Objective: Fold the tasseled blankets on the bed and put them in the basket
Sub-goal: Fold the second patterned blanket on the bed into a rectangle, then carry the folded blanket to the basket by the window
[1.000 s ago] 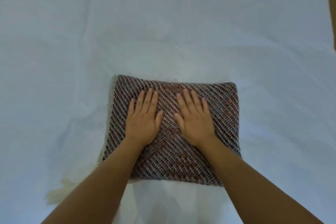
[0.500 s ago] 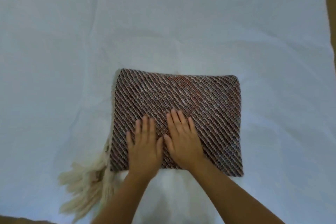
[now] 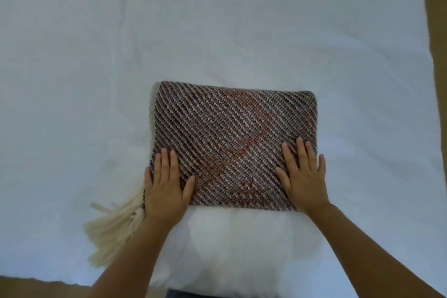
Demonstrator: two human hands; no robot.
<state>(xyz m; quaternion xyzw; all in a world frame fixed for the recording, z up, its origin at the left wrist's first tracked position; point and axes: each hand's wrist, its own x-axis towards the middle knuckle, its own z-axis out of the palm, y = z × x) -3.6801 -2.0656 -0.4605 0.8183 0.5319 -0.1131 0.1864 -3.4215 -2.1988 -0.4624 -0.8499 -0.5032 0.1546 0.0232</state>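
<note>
My fingers point(image 3: 166, 161) lie straight and flat, grasping nothing: left hand point(image 3: 164, 191) and right hand point(image 3: 303, 181) press the near corners of the folded brown-striped woven blanket point(image 3: 229, 128), which lies on the white-sheeted bed point(image 3: 217, 31), cream tassels point(image 3: 113, 227) at its left.

Soft even light, slightly blurred, wide-angle edges.

Folded striped woven blanket point(image 3: 232, 143) lies flat on the white bed point(image 3: 72, 80), cream tassels point(image 3: 113, 227) spilling at its near-left corner

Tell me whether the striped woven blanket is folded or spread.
Folded: the striped woven blanket is a compact rectangle, cream tassels bunched at its near-left corner.
</note>
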